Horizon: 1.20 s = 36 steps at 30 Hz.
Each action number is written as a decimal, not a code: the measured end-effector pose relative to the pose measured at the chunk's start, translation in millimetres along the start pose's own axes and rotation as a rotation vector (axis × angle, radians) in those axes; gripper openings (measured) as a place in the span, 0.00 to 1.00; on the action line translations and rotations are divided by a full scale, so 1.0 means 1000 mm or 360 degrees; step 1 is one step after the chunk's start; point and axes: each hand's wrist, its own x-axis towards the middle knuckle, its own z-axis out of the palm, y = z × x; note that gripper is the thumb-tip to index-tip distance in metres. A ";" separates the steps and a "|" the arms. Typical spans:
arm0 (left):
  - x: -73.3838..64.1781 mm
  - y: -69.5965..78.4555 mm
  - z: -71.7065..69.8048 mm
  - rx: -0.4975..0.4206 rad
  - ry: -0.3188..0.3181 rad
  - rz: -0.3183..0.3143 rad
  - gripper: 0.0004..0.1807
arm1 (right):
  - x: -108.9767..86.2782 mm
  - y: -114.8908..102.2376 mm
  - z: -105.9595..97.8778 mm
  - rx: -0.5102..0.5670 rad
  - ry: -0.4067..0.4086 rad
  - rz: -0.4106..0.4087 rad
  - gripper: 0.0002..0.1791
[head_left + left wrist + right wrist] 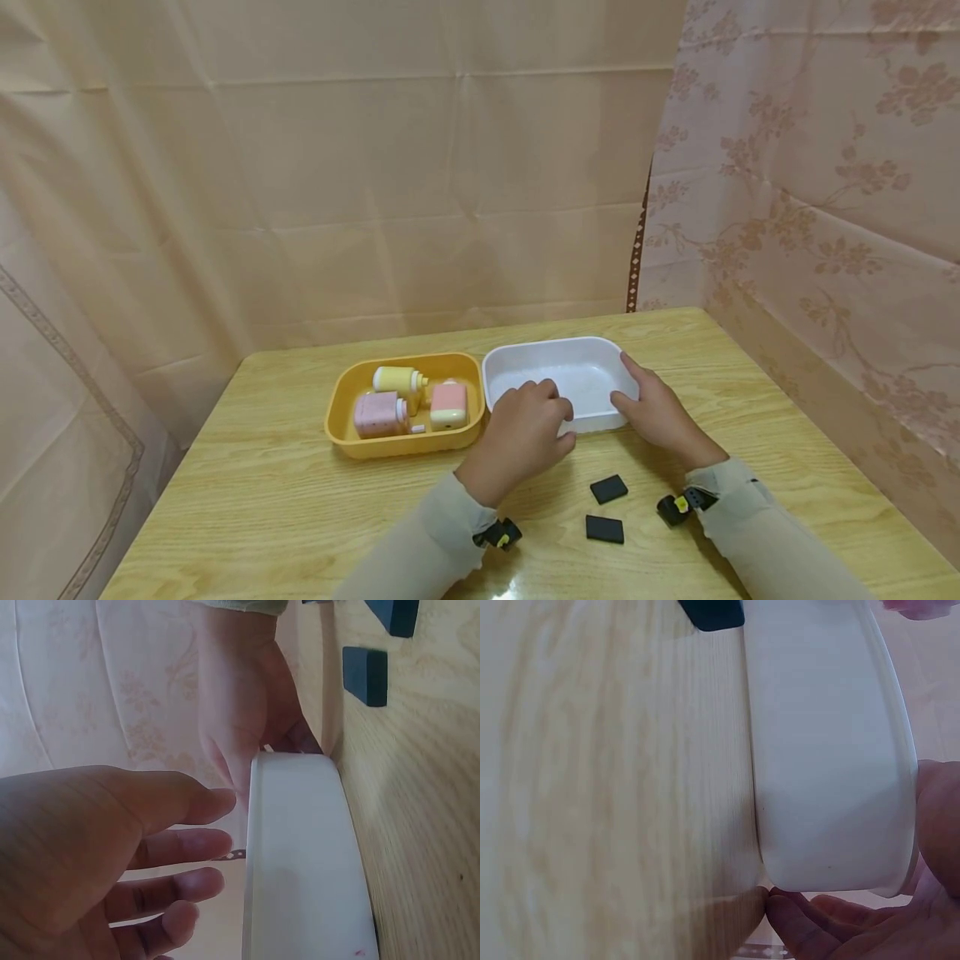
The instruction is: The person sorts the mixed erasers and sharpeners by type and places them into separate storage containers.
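A white plastic bin [581, 379] with rounded corners stands on the wooden table, and nothing shows inside it. My right hand [663, 417] grips its right end, thumb over the rim and the other fingers against the outer wall, as the right wrist view shows too. Over the bin's near left edge is my left hand [528, 437], its fingers loosely bent and holding nothing. In the left wrist view a gap separates those fingers [191, 844] from the bin's wall [300, 847].
A yellow bin [420, 448] adjoins on the left. It holds a yellow bottle-shaped item [396, 380], a pink one [378, 415] and a pink-and-cream block-like one [448, 407]. Two small black rectangular blocks, one farther [608, 489] and one nearer [604, 529], lie between my forearms.
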 end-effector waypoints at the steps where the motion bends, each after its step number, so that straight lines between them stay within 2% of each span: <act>1: 0.000 0.001 0.000 0.0000 -0.0007 0.0007 0.12 | 0.000 0.000 0.000 -0.0003 0.0001 0.0001 0.43; 11: -0.002 0.014 -0.002 -0.0026 -0.0077 0.0099 0.13 | 0.000 0.000 0.000 -0.0018 -0.0005 0.0044 0.43; 17: -0.002 0.020 0.005 -0.0016 -0.0093 0.0144 0.13 | 0.000 -0.001 -0.001 -0.0002 -0.0020 0.0076 0.43; 22: -0.003 0.026 0.008 -0.0040 -0.0126 0.0180 0.13 | 0.001 0.000 0.000 -0.0011 -0.0004 0.0043 0.43; 31: -0.005 0.032 0.012 -0.0162 -0.0299 0.0212 0.13 | 0.000 -0.001 0.000 -0.0012 -0.0026 0.0089 0.44; 36: -0.006 0.035 0.016 -0.0172 -0.0325 0.0237 0.11 | 0.001 0.000 0.000 -0.0011 -0.0028 0.0099 0.44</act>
